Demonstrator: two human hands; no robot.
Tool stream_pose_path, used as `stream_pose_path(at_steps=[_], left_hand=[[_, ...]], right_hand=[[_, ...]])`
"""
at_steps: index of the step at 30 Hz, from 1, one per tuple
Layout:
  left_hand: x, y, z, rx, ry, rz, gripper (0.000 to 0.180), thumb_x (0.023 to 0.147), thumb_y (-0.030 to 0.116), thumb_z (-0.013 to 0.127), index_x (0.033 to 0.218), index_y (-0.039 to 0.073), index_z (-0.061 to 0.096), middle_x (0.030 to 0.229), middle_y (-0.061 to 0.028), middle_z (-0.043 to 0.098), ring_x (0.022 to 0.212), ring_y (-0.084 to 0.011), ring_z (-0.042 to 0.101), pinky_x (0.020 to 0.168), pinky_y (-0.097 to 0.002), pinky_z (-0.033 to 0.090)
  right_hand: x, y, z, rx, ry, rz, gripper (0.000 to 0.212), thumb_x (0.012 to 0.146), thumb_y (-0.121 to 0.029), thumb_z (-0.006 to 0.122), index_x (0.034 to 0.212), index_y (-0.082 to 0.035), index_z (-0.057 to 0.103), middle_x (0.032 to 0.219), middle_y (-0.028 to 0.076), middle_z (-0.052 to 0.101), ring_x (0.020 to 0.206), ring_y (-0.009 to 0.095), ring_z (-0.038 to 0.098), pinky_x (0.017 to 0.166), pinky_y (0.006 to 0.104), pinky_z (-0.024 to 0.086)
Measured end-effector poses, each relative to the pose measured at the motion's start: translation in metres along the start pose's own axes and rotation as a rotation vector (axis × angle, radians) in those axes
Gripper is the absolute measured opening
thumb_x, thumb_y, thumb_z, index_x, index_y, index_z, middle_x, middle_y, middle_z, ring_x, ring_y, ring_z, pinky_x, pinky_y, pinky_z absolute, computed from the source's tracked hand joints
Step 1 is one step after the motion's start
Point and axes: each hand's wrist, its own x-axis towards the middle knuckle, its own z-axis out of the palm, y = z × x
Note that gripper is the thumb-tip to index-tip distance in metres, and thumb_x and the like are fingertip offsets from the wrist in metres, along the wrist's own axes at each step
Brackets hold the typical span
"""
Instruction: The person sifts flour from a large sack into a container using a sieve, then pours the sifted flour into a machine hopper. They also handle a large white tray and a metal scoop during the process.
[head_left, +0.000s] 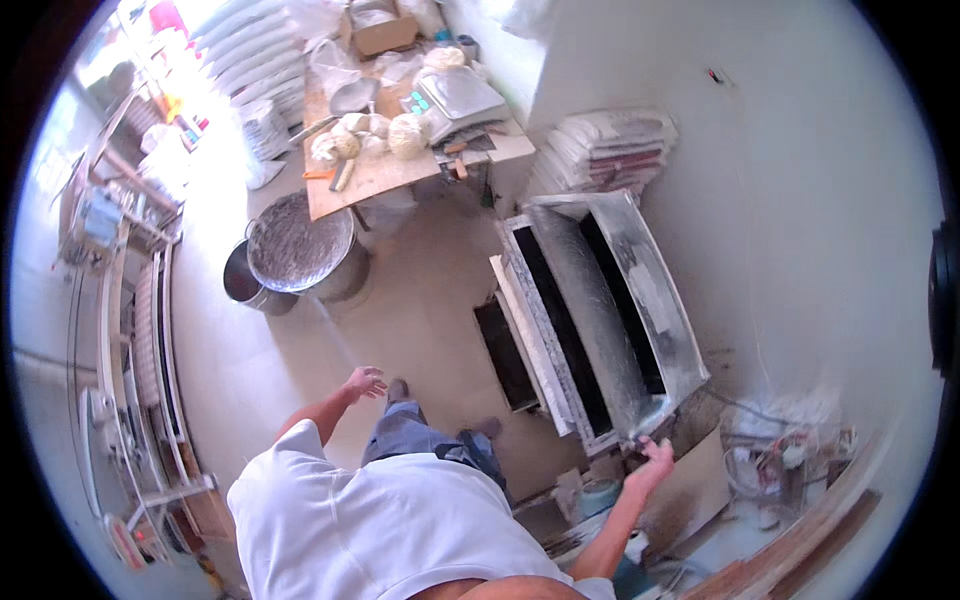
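Note:
My left hand (367, 382) hangs over the floor beside my legs, fingers apart and holding nothing. At the near end of a metal machine (672, 290) with a long roller (592, 290) between two dark slots, my right hand (655, 460) has its fingers curled in at the corner. What they grip there is too small to make out. The roller looks grey and dusty, set in a pale frame. Along the machine's left side is a lower dark opening (505, 355).
A wooden table (385, 190) at the back carries bagged goods, a scale (460, 98) and a scoop (353, 96). Before it stand a large tub of greyish material (300, 240) and a smaller metal bucket (245, 280). Stacked sacks (610, 150) lie behind the machine; cables and clutter (790, 460) sit at right.

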Motion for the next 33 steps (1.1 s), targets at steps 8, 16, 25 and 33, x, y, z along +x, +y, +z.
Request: stream_pose_path(at_steps=[8, 16, 25, 33], left_hand=[[-0.08, -0.007, 0.005, -0.035, 0.256, -0.063, 0.043, 0.096, 0.007, 0.05, 0.138, 0.001, 0.054, 0.109, -0.0209, 0.073, 0.085, -0.0303, 0.075, 0.069, -0.0398, 0.061], [-0.176, -0.108, 0.008, -0.316, 0.462, -0.114, 0.048, 0.096, 0.005, 0.051, 0.143, 0.0, 0.047, 0.111, -0.0224, 0.072, 0.078, -0.0293, 0.074, 0.065, -0.0404, 0.059], [-0.258, -0.226, 0.01, -0.486, 0.574, -0.278, 0.051, 0.094, 0.006, 0.052, 0.144, -0.001, 0.045, 0.106, -0.0219, 0.072, 0.076, -0.0289, 0.074, 0.055, -0.0371, 0.057], [-0.247, -0.257, -0.059, -0.567, 0.536, -0.11, 0.055, 0.091, 0.005, 0.054, 0.145, -0.002, 0.045, 0.106, -0.0233, 0.072, 0.076, -0.0287, 0.074, 0.06, -0.0395, 0.058]], right_hand=[[0.182, -0.185, -0.062, 0.337, 0.083, -0.556, 0.034, 0.103, -0.026, 0.049, 0.119, 0.003, 0.056, 0.123, 0.023, 0.061, 0.112, 0.034, 0.061, 0.102, 0.0453, 0.047], [0.395, -0.22, -0.058, -0.407, 0.584, -0.952, 0.057, 0.104, -0.034, 0.05, 0.14, 0.01, 0.047, 0.137, 0.029, 0.055, 0.122, 0.038, 0.057, 0.108, 0.0466, 0.042], [0.354, -0.234, -0.003, -0.484, 0.475, -0.668, 0.06, 0.105, -0.04, 0.05, 0.141, 0.009, 0.05, 0.145, 0.027, 0.053, 0.132, 0.038, 0.052, 0.111, 0.0433, 0.041], [0.125, -0.061, 0.277, -0.399, -0.15, -0.843, 0.028, 0.099, -0.02, 0.054, 0.106, 0.003, 0.069, 0.105, 0.019, 0.069, 0.097, 0.033, 0.064, 0.088, 0.0421, 0.05]])
